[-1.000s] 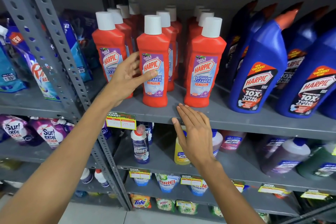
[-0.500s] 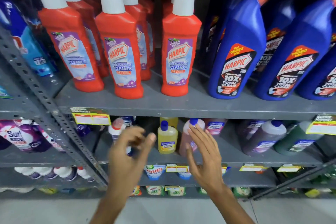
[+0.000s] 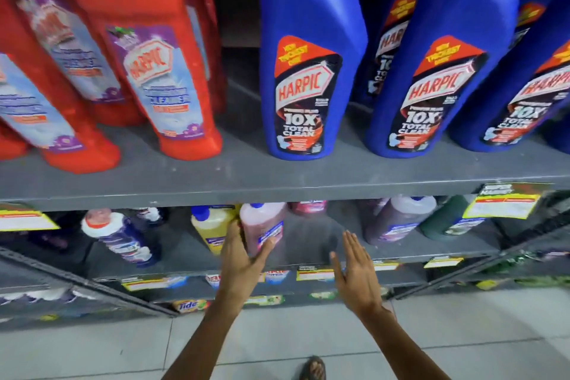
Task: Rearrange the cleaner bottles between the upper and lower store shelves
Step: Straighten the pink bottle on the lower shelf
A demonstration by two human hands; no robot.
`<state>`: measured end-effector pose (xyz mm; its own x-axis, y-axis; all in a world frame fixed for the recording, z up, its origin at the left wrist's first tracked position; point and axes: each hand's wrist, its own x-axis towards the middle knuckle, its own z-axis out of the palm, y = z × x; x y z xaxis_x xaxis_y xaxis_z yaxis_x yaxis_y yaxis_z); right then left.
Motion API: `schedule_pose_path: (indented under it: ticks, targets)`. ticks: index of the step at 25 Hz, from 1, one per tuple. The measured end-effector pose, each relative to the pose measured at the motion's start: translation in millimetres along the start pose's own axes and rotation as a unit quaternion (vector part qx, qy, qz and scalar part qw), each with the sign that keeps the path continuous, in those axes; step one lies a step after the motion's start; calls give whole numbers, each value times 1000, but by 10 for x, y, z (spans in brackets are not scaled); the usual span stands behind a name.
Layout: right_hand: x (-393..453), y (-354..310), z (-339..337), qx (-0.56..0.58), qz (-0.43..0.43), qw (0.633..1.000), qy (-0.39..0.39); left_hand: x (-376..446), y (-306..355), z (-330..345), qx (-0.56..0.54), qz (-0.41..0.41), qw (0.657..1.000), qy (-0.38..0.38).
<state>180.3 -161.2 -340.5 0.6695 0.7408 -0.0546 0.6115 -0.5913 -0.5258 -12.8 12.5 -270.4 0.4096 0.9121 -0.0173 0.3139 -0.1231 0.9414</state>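
A pink cleaner bottle [image 3: 262,222] with a blue cap stands on the lower shelf [image 3: 308,244]. My left hand [image 3: 240,262] wraps its lower part, fingers on its left side and thumb on its right. Just to the right, my right hand [image 3: 354,271] hovers before a bare stretch of that shelf, fingers apart and holding nothing. On the upper shelf [image 3: 246,176] stand red Harpic bathroom cleaner bottles [image 3: 160,77] at the left and blue Harpic bottles [image 3: 305,71] at the right.
A yellow bottle [image 3: 209,225] touches the pink one's left side. A dark blue bottle [image 3: 120,234] stands further left; a purple bottle [image 3: 398,219] and a dark green bottle [image 3: 447,219] stand right. Price tags [image 3: 505,202] hang on the shelf edges. Detergent packs fill lower shelves.
Both hands dropped from the upper shelf to the lower one. My left hand has closed round the pink bottle; my right hand moved to the right of it. The view came closer.
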Motion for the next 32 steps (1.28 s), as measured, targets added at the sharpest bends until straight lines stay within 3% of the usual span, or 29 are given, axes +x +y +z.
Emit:
schedule_pose_path:
  ticks: [3,7,12,21,32]
  targets:
    - [225,325,67,-39,-13,998,-53,136,-128,159,-6,3,1000,18]
    - [331,566,181,-61,-22,996,-55,178,-233,196,-37,-9,999,10]
    - [336,646,267,-71,-23,995,-70,248,-125,294,-71,-51,990,-110]
    - [329,658,263,-76,-24,994,-77,286,142,728,-88,-74,969,-218]
    - [315,690,254,-92,-36,991,-85,288,67,816,-75,-65,969,-227]
